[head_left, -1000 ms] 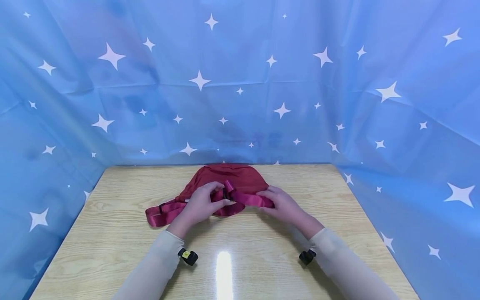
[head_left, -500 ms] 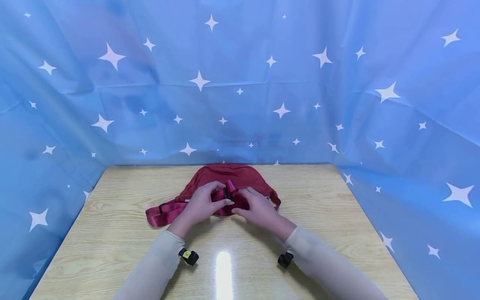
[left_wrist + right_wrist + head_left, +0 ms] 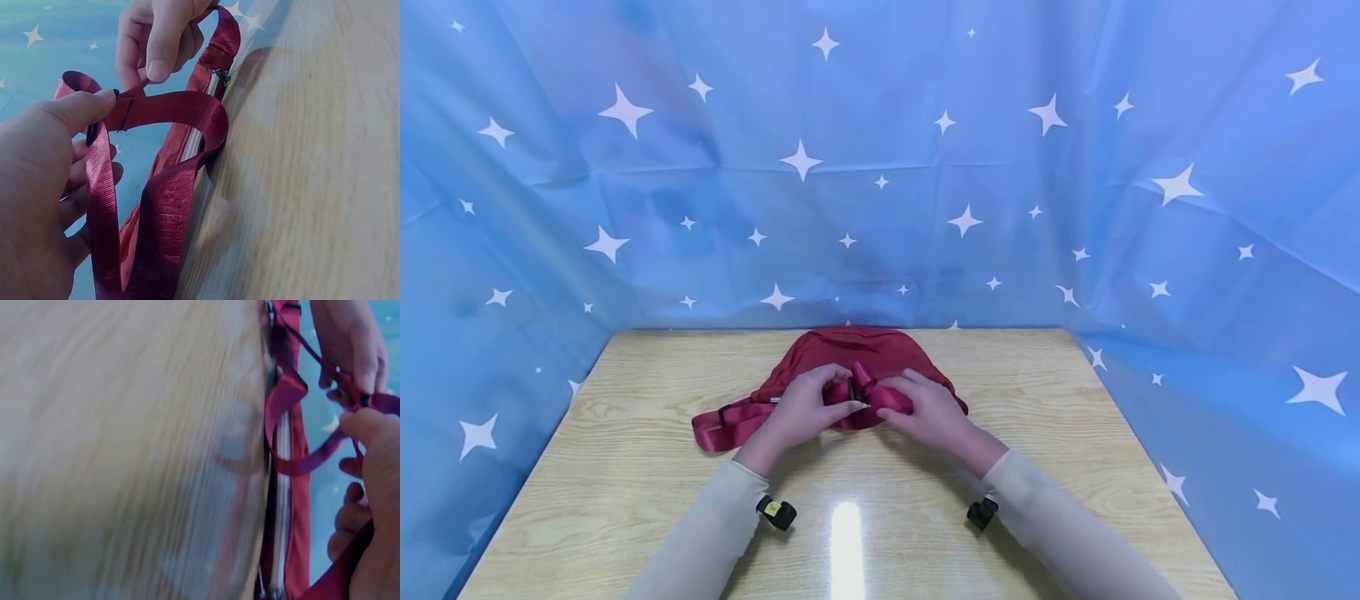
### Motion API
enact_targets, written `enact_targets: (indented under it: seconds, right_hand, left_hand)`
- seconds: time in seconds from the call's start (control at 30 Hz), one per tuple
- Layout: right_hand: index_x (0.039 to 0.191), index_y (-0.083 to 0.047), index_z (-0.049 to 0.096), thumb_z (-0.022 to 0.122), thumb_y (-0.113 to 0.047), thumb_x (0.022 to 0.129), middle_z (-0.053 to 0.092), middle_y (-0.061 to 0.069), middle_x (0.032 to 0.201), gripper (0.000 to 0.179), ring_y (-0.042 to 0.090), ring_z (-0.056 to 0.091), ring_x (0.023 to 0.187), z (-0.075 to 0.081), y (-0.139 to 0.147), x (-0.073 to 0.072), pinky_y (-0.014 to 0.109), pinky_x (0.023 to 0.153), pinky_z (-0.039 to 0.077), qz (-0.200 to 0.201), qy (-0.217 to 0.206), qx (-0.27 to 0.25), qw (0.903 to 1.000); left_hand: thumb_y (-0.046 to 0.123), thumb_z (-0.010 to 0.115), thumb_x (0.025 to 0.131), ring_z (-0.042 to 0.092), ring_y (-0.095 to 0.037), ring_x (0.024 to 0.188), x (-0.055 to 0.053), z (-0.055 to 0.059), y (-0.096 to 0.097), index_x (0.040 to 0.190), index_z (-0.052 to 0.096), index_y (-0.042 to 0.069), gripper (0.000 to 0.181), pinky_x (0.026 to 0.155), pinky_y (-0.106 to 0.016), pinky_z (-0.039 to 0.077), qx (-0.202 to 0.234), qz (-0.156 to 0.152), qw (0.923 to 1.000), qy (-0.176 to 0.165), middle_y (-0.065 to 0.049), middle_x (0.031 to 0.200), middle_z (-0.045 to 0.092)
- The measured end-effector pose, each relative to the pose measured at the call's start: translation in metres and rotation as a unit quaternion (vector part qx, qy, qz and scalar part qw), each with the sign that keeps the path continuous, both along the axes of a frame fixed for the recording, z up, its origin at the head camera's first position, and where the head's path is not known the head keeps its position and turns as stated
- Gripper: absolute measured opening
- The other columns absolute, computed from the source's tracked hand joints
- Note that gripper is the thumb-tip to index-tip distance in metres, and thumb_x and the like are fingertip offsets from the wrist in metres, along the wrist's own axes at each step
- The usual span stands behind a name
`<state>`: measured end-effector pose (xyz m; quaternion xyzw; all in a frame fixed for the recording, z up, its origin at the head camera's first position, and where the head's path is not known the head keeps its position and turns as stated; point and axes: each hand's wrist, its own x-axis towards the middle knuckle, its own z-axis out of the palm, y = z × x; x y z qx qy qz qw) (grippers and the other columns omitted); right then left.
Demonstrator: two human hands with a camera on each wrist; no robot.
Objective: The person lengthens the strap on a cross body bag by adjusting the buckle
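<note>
A dark red waist bag lies at the back of the table, its crimson webbing strap looped in front. My left hand pinches the strap at a black slider buckle, thumb on top. Close by on the right, my right hand pinches the strap between thumb and fingers. A short strap loop stands up between the hands. In the left wrist view the strap curves down past the bag's zipper. The fingers partly hide the buckle.
The pale wood table reaches toward me, with a bright glare patch in front. A second black slider sits on the strap's left loop. A blue star-printed curtain stands behind the table and along both sides.
My right hand has come left along the strap to beside the buckle, then shifted slightly right. The left hand has stayed in place, holding the strap at the buckle.
</note>
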<state>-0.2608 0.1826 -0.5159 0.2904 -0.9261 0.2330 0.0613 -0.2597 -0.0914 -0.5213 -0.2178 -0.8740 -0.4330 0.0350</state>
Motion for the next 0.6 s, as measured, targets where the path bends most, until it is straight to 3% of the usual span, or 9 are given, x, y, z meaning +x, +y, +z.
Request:
enact_targets:
  seconds: [0.13, 0.33, 0.6]
  right_hand:
    - [0.138, -0.024, 0.075, 0.086, -0.041, 0.099, 0.062, -0.007, 0.109, 0.044, 0.010, 0.056, 0.075, 0.000, 0.012, -0.001, 0.029, 0.064, 0.051, 0.014, 0.002, 0.007, 0.9999]
    - [0.136, -0.021, 0.076, 0.088, -0.036, 0.097, 0.057, -0.006, 0.105, 0.043, 0.011, 0.055, 0.076, -0.002, 0.030, -0.003, 0.030, 0.066, 0.050, 0.016, 0.001, 0.011, 0.9998]
    - [0.134, -0.019, 0.077, 0.087, -0.033, 0.097, 0.064, 0.000, 0.116, 0.041, 0.016, 0.061, 0.086, 0.001, 0.050, -0.006, 0.033, 0.072, 0.054, 0.019, -0.008, 0.014, 0.9997]
  left_hand:
    - [0.036, 0.090, 0.096, 0.066, -0.023, 0.114, 0.002, 0.001, 0.000, 0.129, 0.073, 0.019, 0.041, 0.101, -0.046, 0.055, 0.002, -0.007, 1.0000, -0.006, 0.004, 0.123, 0.073]
    - [0.038, 0.090, 0.096, 0.065, -0.018, 0.112, 0.001, 0.000, -0.003, 0.130, 0.073, 0.022, 0.041, 0.100, -0.044, 0.055, -0.002, 0.009, 0.9999, -0.011, 0.005, 0.122, 0.073]
    - [0.038, 0.089, 0.097, 0.066, -0.020, 0.123, 0.000, 0.001, -0.009, 0.130, 0.072, 0.020, 0.041, 0.109, -0.047, 0.053, -0.001, 0.005, 0.9999, -0.015, 0.005, 0.126, 0.073]
